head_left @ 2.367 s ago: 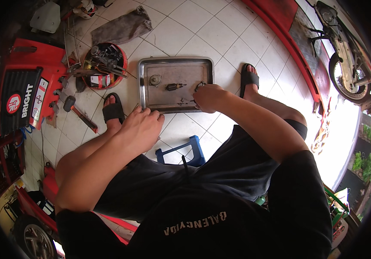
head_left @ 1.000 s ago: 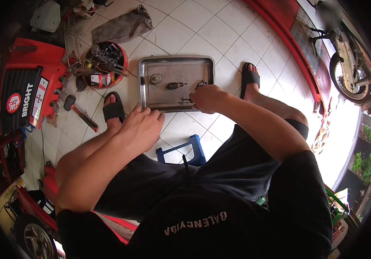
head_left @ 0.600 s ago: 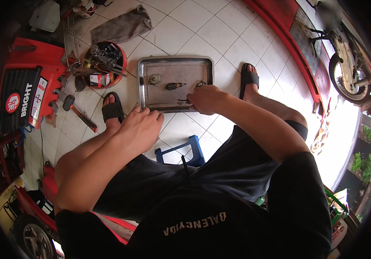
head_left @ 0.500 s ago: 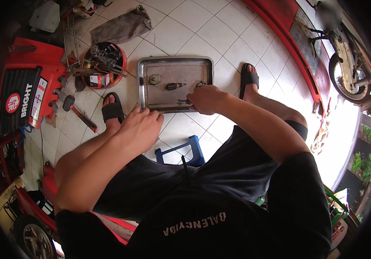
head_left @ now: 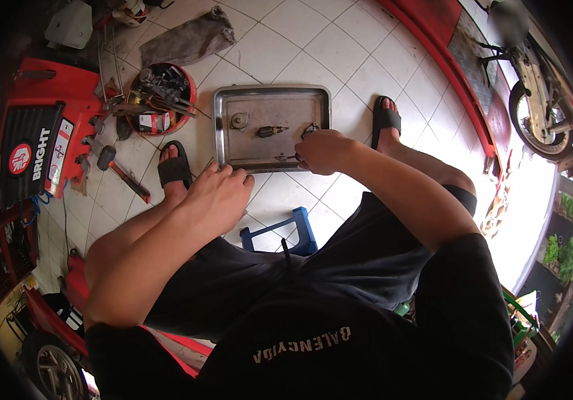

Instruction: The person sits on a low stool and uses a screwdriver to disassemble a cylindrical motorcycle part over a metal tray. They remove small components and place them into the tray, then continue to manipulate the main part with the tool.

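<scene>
A shallow metal tray (head_left: 273, 105) lies on the tiled floor between my feet. It holds a round metal part (head_left: 240, 122) at left, a cylindrical armature-like part (head_left: 270, 131) in the middle, a dark part (head_left: 310, 130) at right and small pieces (head_left: 282, 157) near the front. My left hand (head_left: 223, 193) is curled over the tray's front left edge, its thumb hidden. My right hand (head_left: 323, 152) is closed at the front right, over the small pieces; what its fingers hold is hidden.
A red bucket of tools (head_left: 186, 87), a rubber mallet (head_left: 108, 159), a red machine (head_left: 33, 83) and a grimy cloth (head_left: 186, 40) lie at left. A blue plastic stand (head_left: 303, 230) is below the tray. A red ramp-like frame (head_left: 433, 53) and motorbike (head_left: 540, 113) stand at right.
My right hand has shifted slightly within the tray's front right, most recently a little rightward, among the small pieces. My left hand stays at the tray's edge.
</scene>
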Tool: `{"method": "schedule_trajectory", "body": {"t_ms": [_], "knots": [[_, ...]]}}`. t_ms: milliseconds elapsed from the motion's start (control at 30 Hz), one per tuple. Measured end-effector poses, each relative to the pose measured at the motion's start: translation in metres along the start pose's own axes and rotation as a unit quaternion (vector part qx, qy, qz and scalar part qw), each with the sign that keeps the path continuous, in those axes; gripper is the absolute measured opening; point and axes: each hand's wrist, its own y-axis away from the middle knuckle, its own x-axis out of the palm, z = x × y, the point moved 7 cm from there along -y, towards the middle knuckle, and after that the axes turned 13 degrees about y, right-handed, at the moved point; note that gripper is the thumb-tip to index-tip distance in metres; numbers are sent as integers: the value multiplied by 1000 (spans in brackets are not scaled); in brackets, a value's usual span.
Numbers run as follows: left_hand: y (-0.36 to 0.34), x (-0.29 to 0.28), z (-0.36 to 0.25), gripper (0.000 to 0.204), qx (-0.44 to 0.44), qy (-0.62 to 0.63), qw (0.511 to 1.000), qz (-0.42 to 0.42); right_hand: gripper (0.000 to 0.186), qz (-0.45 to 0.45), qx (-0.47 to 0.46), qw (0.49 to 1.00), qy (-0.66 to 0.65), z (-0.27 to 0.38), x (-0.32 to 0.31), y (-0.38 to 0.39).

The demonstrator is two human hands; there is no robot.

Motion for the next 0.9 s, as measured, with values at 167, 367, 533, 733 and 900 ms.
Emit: {"method": "schedule_trajectory", "body": {"t_ms": [167,367,533,733,900], "knots": [[0,0,-1,52,-1,-1,1000,6,30,-6,-2,1000,6,-1,1,-2],[-1,0,-1,53,0,-1,1000,6,33,-12,-5,1000,0,-1,2,-3],[0,-2,-2,53,-2,0,1000,12,29,0,3,1000,9,0,-2,3],[0,-1,-1,53,-2,-7,1000,12,26,5,-4,1000,20,1,2,1],[0,-2,-1,54,-7,-6,1000,15,27,13,-1,1000,20,2,3,0]]}}
